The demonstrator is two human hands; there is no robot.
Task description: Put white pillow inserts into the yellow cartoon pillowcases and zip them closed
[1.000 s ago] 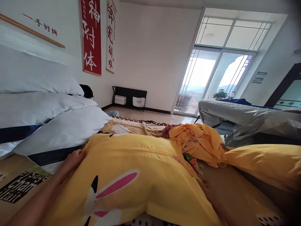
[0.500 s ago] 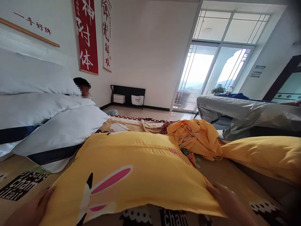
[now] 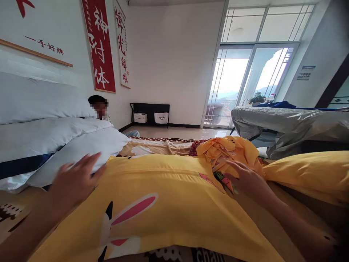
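A yellow pillow (image 3: pixel 174 203) with a printed white rabbit lies flat before me on the patterned bed cover. My left hand (image 3: pixel 77 176) is raised over its left side, near the far left corner, fingers spread and holding nothing. On the other side, my right hand (image 3: pixel 242 176) hovers by the far right corner with its fingers stretched out and apart. Just beyond that hand is a crumpled heap of yellow cloth (image 3: pixel 240 145). Neither hand shows a clear grip on the pillow; both are slightly blurred.
White pillows (image 3: pixel 73 134) with dark bands are stacked at the left, and a person in a black cap (image 3: pixel 97 100) is behind them. Another yellow pillow (image 3: pixel 308 174) lies at the right. Beyond it stands a table under plastic sheeting (image 3: pixel 272 118). A low black rack (image 3: pixel 151 111) stands against the wall.
Both hands have let go of the pillow's near side edges and moved forward toward its far corners. The pillow stays nearly in place, and the view has shifted slightly.
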